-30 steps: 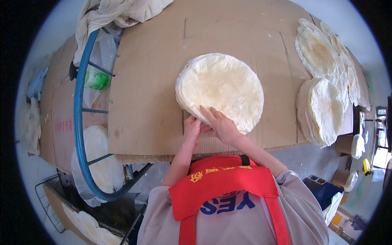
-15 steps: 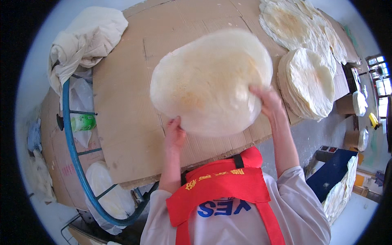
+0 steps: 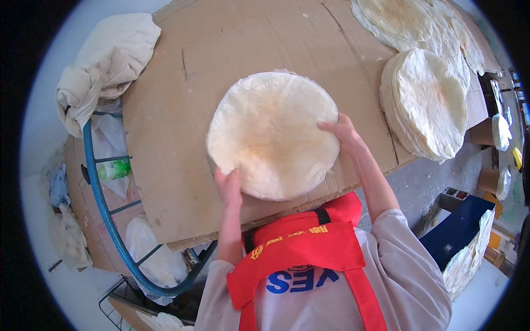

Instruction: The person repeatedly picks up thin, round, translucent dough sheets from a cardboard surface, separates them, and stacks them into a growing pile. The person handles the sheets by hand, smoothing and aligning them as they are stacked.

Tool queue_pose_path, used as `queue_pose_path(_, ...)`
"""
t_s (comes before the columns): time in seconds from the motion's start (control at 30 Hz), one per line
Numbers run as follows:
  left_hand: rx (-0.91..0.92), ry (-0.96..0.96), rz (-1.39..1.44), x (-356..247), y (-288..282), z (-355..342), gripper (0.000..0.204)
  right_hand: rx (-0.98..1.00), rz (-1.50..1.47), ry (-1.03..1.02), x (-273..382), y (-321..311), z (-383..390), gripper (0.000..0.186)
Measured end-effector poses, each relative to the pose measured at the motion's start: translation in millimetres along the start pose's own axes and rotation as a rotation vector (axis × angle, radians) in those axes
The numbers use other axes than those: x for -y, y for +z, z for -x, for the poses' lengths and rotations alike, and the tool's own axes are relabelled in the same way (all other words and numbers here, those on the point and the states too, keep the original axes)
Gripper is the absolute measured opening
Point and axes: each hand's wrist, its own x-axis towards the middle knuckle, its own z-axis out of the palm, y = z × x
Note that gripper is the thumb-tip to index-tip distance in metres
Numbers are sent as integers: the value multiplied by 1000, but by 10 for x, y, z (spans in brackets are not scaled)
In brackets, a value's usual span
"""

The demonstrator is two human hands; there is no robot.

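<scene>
A stack of round, pale flatbreads (image 3: 272, 134) with a toasted middle is over the cardboard-covered table (image 3: 165, 110), near its front edge. My left hand (image 3: 228, 185) grips the lower-left edge of the stack. My right hand (image 3: 340, 131) holds its right edge, thumb on top and the other fingers partly hidden under it. To the right sits a taller stack of flatbreads (image 3: 424, 102), with loose overlapping flatbreads (image 3: 398, 19) behind it at the back right.
A blue curved metal rack (image 3: 102, 215) stands along the left, with bunched cream cloth (image 3: 107, 58), plastic bags (image 3: 149, 256) and a green package (image 3: 115, 168) by it. At the right are a dark blue unit (image 3: 450, 231), brown containers (image 3: 487, 179) and grey floor (image 3: 419, 182).
The stack, lifted and blurred half a second ago, is now lower and nearer me. My hands have gone from together at its front edge to apart at its sides. The camera view has shifted.
</scene>
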Motion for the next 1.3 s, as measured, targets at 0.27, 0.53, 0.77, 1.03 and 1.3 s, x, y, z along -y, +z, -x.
queue_pose_path(0.27, 3, -116, -16, -8, -138, -346, 44, -55, 168, -59, -33, -73, -445, 66)
queue_pose_path(0.53, -91, -190, -147, -112, -262, -424, 38, 345, 48, 37, 247, -262, -699, 48)
queue_pose_path(0.77, -125, 65, -175, 115, 41, 349, 46, 255, 460, -31, 335, -60, -1062, 49)
queue_pose_path(1.03, 105, -77, -93, -310, -196, -243, 50, 382, 122, 66, 249, -297, -439, 59)
queue_pose_path(1.3, -84, 145, -547, 174, -79, -30, 55, 169, 95, 85, 94, -195, -372, 57)
